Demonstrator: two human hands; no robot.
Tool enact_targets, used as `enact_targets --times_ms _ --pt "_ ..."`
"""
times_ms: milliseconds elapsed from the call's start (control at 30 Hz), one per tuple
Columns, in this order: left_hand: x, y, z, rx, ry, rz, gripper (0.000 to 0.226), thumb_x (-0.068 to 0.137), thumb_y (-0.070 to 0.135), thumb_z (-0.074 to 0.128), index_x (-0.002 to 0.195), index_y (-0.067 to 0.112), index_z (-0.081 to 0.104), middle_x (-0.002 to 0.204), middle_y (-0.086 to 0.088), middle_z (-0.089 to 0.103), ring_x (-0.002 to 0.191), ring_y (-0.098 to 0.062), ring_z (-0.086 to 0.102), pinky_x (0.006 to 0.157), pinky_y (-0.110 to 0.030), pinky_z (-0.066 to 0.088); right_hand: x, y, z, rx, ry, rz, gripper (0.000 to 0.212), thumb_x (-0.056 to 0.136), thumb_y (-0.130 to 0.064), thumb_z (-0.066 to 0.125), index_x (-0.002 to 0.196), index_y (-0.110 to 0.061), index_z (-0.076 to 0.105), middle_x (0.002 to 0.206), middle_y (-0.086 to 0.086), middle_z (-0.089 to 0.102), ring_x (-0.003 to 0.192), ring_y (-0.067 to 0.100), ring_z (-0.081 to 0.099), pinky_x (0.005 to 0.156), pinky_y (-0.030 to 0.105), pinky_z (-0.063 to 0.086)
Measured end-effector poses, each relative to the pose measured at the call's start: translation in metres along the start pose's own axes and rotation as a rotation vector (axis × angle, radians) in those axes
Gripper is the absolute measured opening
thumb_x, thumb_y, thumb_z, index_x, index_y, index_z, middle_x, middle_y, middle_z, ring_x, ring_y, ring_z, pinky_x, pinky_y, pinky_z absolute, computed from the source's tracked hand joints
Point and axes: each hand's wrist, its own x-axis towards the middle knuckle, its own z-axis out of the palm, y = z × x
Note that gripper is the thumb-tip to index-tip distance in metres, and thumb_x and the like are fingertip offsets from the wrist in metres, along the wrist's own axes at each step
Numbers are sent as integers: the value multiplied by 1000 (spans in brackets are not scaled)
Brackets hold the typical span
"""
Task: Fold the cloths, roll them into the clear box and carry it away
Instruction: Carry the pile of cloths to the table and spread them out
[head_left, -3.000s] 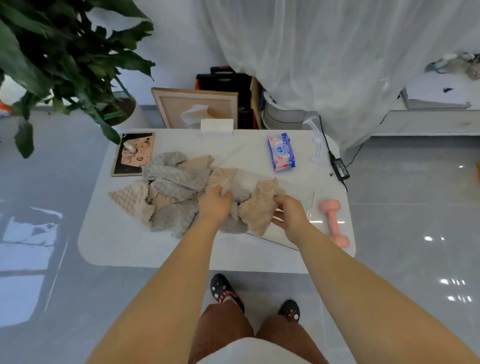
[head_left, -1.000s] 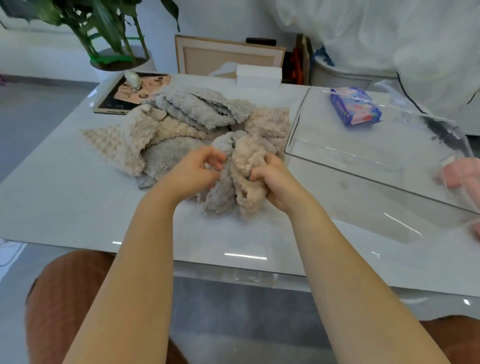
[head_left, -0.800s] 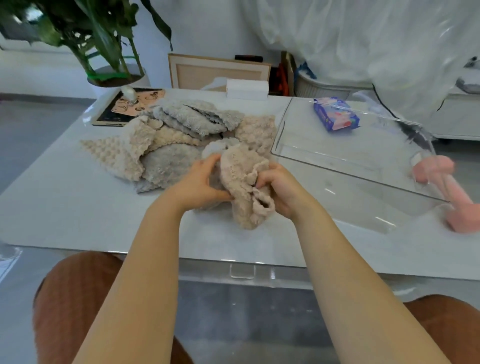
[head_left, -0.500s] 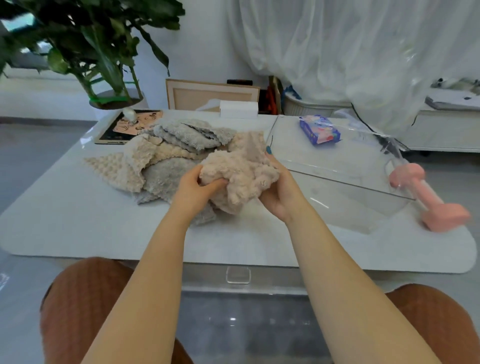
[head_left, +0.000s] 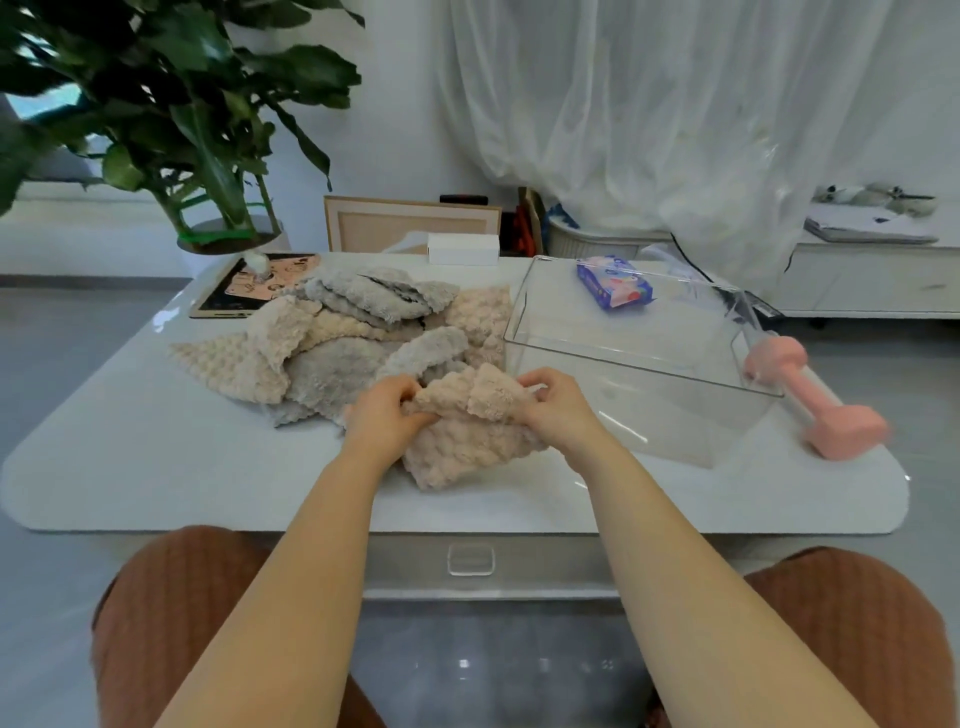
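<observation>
1. The near-left part of the table (head_left: 130, 457) lies bare, open from the front edge.
2. The cloth pile (head_left: 337, 338) fills the middle, just beside the left wall of the clear box (head_left: 649, 421) (touching or not, unclear).
3. The box's top is open; its near wall bars a low reach.
4. A pink dumbbell (head_left: 815, 395) lies just beside its right wall.
5. The left hand (head_left: 384, 410) and right hand (head_left: 561, 410) grip a beige cloth (head_left: 467, 441), filling the strip before the pile.

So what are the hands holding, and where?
The left hand and right hand pinch one beige cloth along its top edge, one at each end.
</observation>
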Motion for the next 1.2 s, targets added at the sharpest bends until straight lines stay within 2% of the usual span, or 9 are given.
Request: enact_targets --times_ms 167,333,533,733,800,867,967,1067,1200 --pt "0 11 -6 237 123 -1 24 92 25 58 69 21 51 64 5 50 70 -19 50 85 -37 33 8 13 0 5 208 8 16 81 -7 59 71 -19 65 71 5 64 73 25 60 63 32 47" --pt "7 1 -20 -134 223 -1 8 99 17 45 93 18 50 74 1 55 70 -16 51 76 -38 40 12 3 12 38 212 10 29 92 -7 43 66 -12 55 66 8 59 55 30 61 51 29 47" --pt "27 -19 -65 -650 98 -14 11 100 13 47 102 17 57 96 2 63 84 -4 62 76 -22 52 19 -37 38 94 276 -226 25 97 -17 36 73 -16 44 73 9 52 63 24 53 59 36 41" --pt "24 -48 -90 -503 -243 -90 25 84 22 72 109 21 67 101 8 73 93 -4 68 75 -18 54 30 -86 67 390 219 -191 25 90 -13 46 68 -18 36 71 6 37 67 17 37 64 31 32" --pt "22 -56 -93 -525 -179 -85 22 86 19 70 108 21 68 103 5 72 97 -9 68 79 -24 55 36 -84 75 323 261 -140 22 85 -16 50 65 -17 40 68 7 41 66 19 41 64 34 36" --pt "23 -60 -101 -593 -95 -60 19 91 18 65 110 21 67 105 4 71 100 -11 67 80 -26 56 41 -74 82 -62 286 -160 26 82 -17 53 60 -16 39 62 2 45 63 21 44 61 34 37" --pt "30 -66 -114 -534 -191 9 19 95 19 58 112 21 67 108 2 70 103 -13 65 88 -32 53 41 -64 111 -520 169 -307 7 88 -21 56 92 -15 59 100 3 58 93 23 55 75 30 41" --pt "35 -56 -113 -410 -287 105 21 97 15 54 107 28 66 100 12 66 95 1 61 86 -15 47 34 -61 130 -44 -245 -148 29 100 -36 46 122 -20 55 116 -5 60 106 11 57 85 25 45" --pt "35 -81 -118 -320 -292 87 12 92 22 63 102 27 66 94 17 65 88 7 60 79 -14 47 29 -56 146 87 -445 -80 9 95 -20 57 97 -21 66 86 -8 69 75 0 65 62 15 51"
